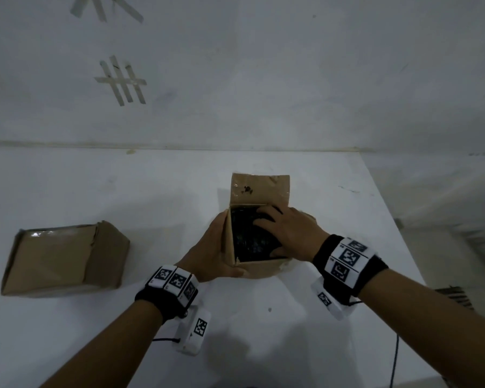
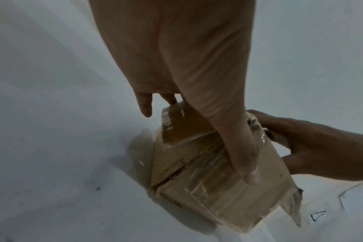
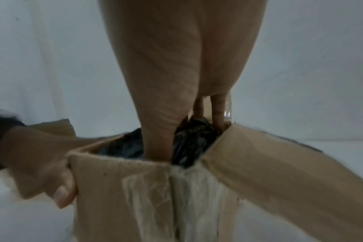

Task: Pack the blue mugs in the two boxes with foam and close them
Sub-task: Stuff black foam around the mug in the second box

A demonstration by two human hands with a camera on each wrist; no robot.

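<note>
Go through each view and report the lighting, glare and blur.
Head view: dim, flat light, faint shadows on the table, a glare patch on the closed box. Left wrist view: the left hand looms close and soft; tape on the open box glints. Right wrist view: blurred throughout, dark foam under the right hand barely readable.

2nd box [image 1: 56, 259] on table [image 1: 291, 345], left of open box [image 1: 259, 268] w/ foam [image 1: 244, 236] inside.
</note>
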